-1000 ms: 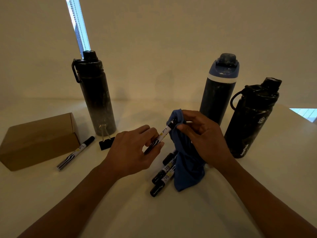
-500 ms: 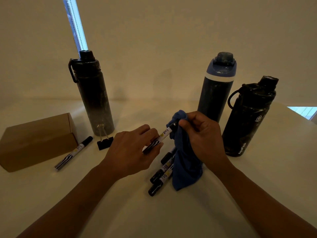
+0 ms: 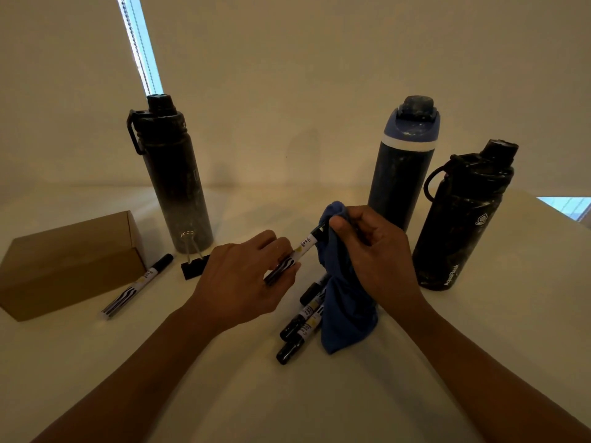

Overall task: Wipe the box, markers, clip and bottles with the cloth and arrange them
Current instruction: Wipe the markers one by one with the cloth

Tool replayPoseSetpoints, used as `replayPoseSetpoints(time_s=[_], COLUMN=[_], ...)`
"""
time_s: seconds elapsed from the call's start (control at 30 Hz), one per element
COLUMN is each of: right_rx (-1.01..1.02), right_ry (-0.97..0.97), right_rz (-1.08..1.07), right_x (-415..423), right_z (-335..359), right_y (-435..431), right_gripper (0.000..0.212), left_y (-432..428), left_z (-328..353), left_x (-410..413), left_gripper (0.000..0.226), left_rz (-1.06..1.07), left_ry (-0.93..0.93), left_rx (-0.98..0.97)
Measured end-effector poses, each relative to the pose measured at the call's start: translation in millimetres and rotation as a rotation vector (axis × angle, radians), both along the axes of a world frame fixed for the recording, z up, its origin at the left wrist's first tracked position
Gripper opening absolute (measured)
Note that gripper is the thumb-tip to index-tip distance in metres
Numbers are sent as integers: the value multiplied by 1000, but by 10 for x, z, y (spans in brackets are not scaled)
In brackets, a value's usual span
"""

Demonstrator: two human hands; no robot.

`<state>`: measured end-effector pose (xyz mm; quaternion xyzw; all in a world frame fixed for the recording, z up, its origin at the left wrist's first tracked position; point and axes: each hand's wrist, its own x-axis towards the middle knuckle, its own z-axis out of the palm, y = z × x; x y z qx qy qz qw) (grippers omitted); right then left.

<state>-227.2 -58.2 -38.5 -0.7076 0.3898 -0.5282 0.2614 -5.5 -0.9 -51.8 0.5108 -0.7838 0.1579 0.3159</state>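
My left hand [image 3: 246,279] pinches a white-and-black marker [image 3: 302,251] by its rear end, above the table. My right hand [image 3: 377,251] holds the blue cloth [image 3: 345,308] bunched round the marker's black cap end. Three more markers [image 3: 303,321] lie under the hanging cloth. Another marker [image 3: 137,284] lies beside the brown cardboard box [image 3: 67,263] at the left. A black binder clip [image 3: 194,266] stands in front of a tall black bottle [image 3: 176,187]. A blue-lidded bottle [image 3: 406,161] and a black bottle with a loop handle [image 3: 463,219] stand at the right.
The white table [image 3: 479,330] runs back to a pale wall. A bright window strip [image 3: 140,43] shows behind the left bottle. The table's right edge lies past the black bottle with the loop handle.
The cloth in my right hand has slid a little along the marker's cap end. My left hand keeps its hold and has barely moved.
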Motion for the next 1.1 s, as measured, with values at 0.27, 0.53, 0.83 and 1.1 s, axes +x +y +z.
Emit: replayPoseSetpoints(time_s=[0.27,0.53,0.83,1.1], right_rx=[38,58,128,57], right_ry=[-16,-77,-79,-48], right_rz=[47,53,144,48], right_x=[29,25,14,-18], right_z=[14,-16,-15,-8], right_y=[42,29,40,4], right_gripper=[21,19,36,20], left_y=[-8,2,14,26], left_z=[9,20,34,50], left_x=[58,37,48,18], left_gripper=[25,23,23,22], left_rz=[53,48,76,77], left_ry=[-10,-59,-148,-150], left_rx=[-17,-13,-7,-35])
